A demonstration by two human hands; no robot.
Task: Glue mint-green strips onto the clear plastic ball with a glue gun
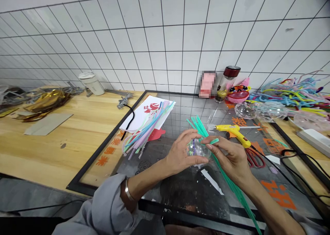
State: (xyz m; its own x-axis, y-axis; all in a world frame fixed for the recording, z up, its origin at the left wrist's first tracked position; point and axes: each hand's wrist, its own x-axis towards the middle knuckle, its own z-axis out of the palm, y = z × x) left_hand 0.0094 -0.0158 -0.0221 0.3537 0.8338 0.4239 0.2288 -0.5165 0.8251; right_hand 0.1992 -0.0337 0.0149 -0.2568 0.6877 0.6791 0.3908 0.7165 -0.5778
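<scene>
My left hand [184,149] is wrapped around a clear faceted plastic ball [196,149], with its thumb along the lower side. Between the thumb and fingers of my right hand [229,154] is a green pipe cleaner [213,141], pinched close against the ball's right side. Whether it touches the ball I cannot tell. Beneath both hands, a bundle of long green pipe cleaners [233,187] runs diagonally over the dark glass tabletop. A yellow hot glue gun [235,131] with a white glue stick lies just beyond my right hand.
Pastel pipe cleaners [146,128] lie on white paper [136,112] at left. Red-handled scissors [255,158] and a black cable [278,175] are at right. Behind stand a glass bottle [227,84] and a pink figure [238,92], beside clear balls [270,110] and coloured pipe cleaners [286,92].
</scene>
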